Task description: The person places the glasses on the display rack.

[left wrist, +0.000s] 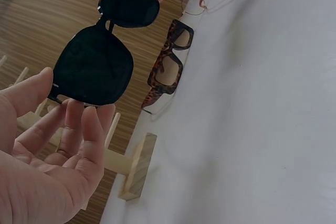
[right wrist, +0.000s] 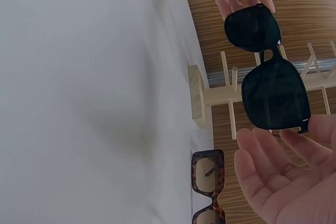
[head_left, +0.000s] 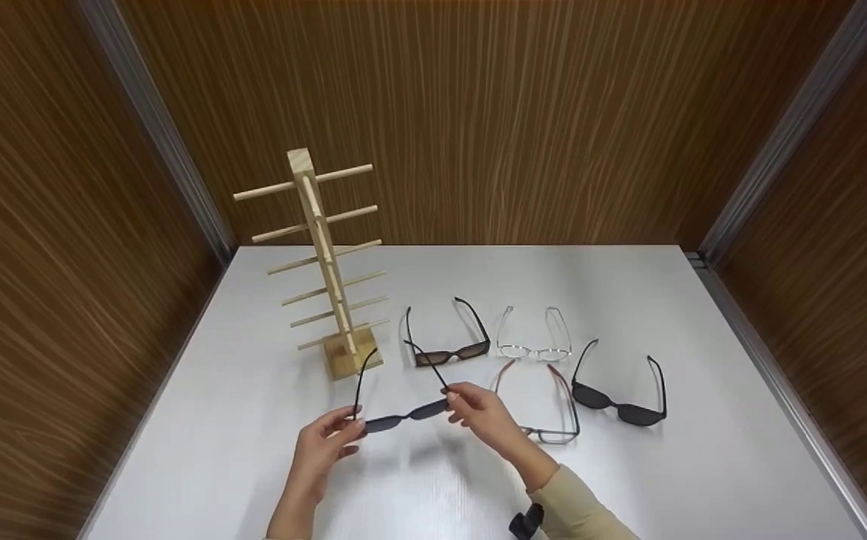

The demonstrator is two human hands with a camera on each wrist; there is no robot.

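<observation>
A pair of dark sunglasses [head_left: 383, 424] is held above the table between both hands, its temples unfolded and pointing away toward the back. At one outer end of the frame, my left hand [head_left: 321, 448] pinches the hinge corner between thumb and fingers. My right hand [head_left: 484, 417] pinches the opposite corner in the same way. Both dark lenses show in the left wrist view, where the sunglasses [left wrist: 94, 66] hang over my left fingers. Beyond them stands a wooden display rack [head_left: 326, 255] with several pairs of horizontal pegs, none bearing glasses.
On the white table [head_left: 216, 390] lie tortoiseshell sunglasses [head_left: 471, 351], clear-framed glasses [head_left: 533, 353], glasses with reddish temple tips [head_left: 559, 437] partly behind my right hand, and black sunglasses [head_left: 637, 415]. Wood-grain panels [head_left: 478, 120] enclose the back and sides.
</observation>
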